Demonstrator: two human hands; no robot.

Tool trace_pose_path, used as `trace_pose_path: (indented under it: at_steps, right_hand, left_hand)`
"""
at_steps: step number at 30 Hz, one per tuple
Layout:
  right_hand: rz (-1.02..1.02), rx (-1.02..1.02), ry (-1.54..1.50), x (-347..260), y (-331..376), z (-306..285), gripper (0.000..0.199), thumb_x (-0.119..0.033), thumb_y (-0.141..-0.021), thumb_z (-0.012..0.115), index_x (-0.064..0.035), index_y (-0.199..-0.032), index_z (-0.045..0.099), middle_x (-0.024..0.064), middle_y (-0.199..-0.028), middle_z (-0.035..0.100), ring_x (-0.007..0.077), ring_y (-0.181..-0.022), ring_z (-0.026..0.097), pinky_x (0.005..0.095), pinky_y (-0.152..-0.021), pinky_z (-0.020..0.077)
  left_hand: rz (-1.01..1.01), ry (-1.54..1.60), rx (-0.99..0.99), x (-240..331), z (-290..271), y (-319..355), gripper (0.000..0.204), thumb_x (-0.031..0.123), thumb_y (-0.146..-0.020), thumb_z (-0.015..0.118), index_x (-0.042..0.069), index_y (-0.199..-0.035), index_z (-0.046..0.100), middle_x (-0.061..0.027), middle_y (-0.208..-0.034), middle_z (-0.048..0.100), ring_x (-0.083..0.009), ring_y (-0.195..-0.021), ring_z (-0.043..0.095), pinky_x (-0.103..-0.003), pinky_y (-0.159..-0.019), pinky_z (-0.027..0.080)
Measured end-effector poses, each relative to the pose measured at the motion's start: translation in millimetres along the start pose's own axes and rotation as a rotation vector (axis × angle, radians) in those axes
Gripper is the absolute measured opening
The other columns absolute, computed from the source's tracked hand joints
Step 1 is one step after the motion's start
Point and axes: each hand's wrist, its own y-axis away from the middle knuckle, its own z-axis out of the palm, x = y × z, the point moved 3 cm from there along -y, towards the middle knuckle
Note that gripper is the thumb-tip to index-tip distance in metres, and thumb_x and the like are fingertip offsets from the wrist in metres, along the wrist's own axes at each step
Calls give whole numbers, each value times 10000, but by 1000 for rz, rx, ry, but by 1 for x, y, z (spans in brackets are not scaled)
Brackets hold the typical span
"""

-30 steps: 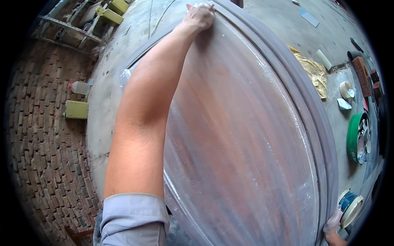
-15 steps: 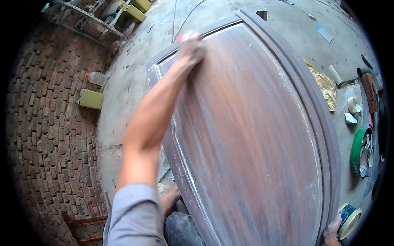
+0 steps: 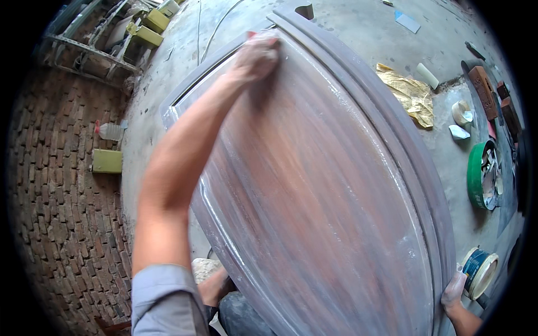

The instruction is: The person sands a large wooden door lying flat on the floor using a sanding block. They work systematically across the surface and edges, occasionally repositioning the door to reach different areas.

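A large wooden panel (image 3: pixel 336 196) slants across the middle, its brown face streaked with whitish dust inside a raised moulding. My left hand (image 3: pixel 258 56) is closed at the panel's far end, near the corner of the moulding. It presses a small red pad (image 3: pixel 271 41) to the surface; most of the pad is hidden beneath the fingers. At the lower right, my right hand (image 3: pixel 454 291), dusted white, grips the panel's outer edge. A round tub with a blue band (image 3: pixel 475 267) stands just beyond that hand.
On the right floor lie crumpled gold paper (image 3: pixel 412 98), a tape roll (image 3: pixel 462 113), a green round container of scraps (image 3: pixel 476 179) and a brown block (image 3: pixel 483 92). A brick wall (image 3: pixel 61 213), an olive tin (image 3: pixel 106 161) and a metal rack (image 3: pixel 89 56) are on the left.
The view has shifted, so the panel and floor things sit further left. My left hand has slid along the panel's far end toward the right corner. More of my right hand shows.
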Motion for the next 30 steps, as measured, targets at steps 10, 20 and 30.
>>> trace_pose_path:
  at_steps: [10,20,30]
  right_hand:
    - [28,72,237,35,22,-6,506,-262,-1133,254,88,-1029,605,249,-873,609,377,-847,577,441,-796,433]
    - [77,18,108,17,13,-11,498,-244,-1130,263,53,-964,626,237,-810,618,387,-776,583,444,-766,444]
    - [94,-93,36,-8,0,-13,478,-221,-1120,265,55,-947,613,242,-772,620,392,-728,608,438,-699,445]
  left_hand:
    - [45,79,24,85,28,30,302,177,-1022,408,-45,-1058,609,-314,-1132,646,-451,-1116,618,-513,-992,477]
    - [200,-14,174,108,34,66,404,176,-1045,346,-76,-1155,641,-343,-1260,607,-435,-1199,591,-505,-987,481]
    - [26,83,52,123,16,99,395,151,-1006,444,-94,-1269,609,-325,-1362,577,-432,-1349,514,-505,-1185,348]
